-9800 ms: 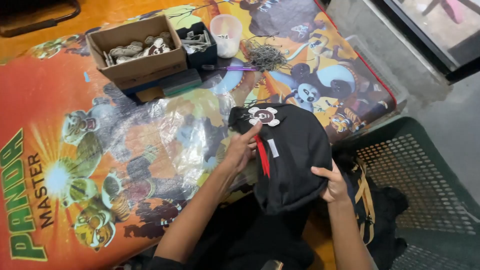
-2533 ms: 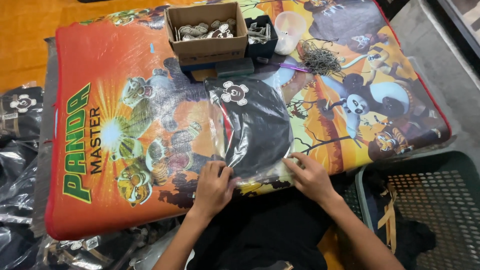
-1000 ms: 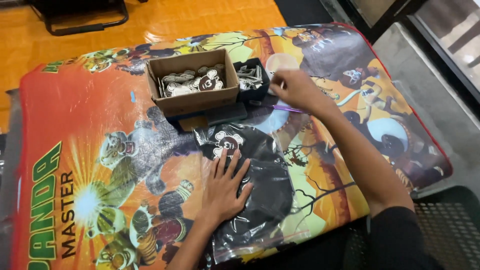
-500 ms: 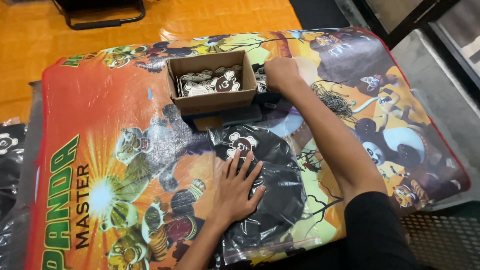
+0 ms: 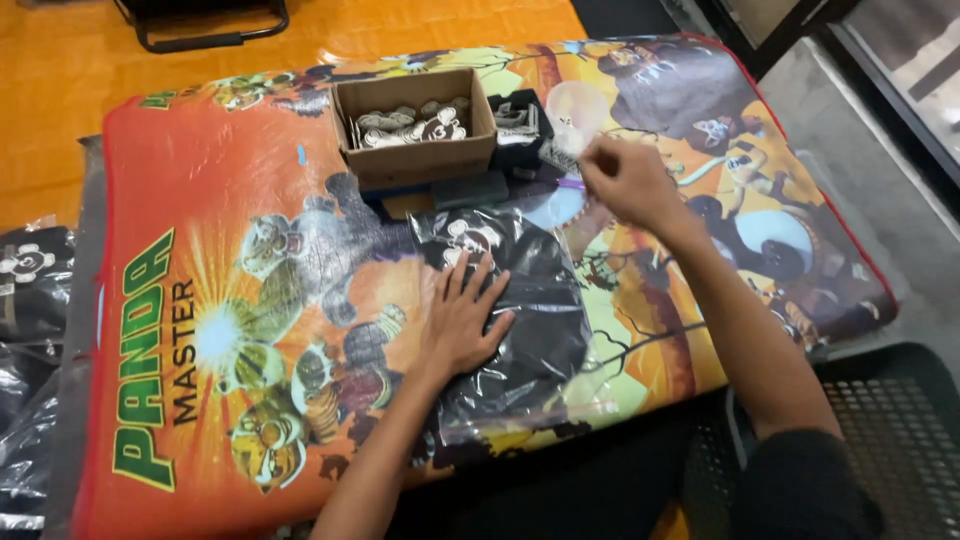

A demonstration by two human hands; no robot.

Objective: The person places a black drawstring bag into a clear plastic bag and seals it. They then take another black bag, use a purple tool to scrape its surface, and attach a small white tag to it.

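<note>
two bare forearms, a black short sleeve (image 5: 800,480) on the right arm (left sleeve out of view).

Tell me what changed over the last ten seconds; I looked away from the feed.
The black garment, first held up in both hands, now lies flat in its clear bag on the mat. The left hand presses it flat. The right hand let go, reached up beside the cardboard box, and now has its fingers pinched together. The box stayed put.
</note>
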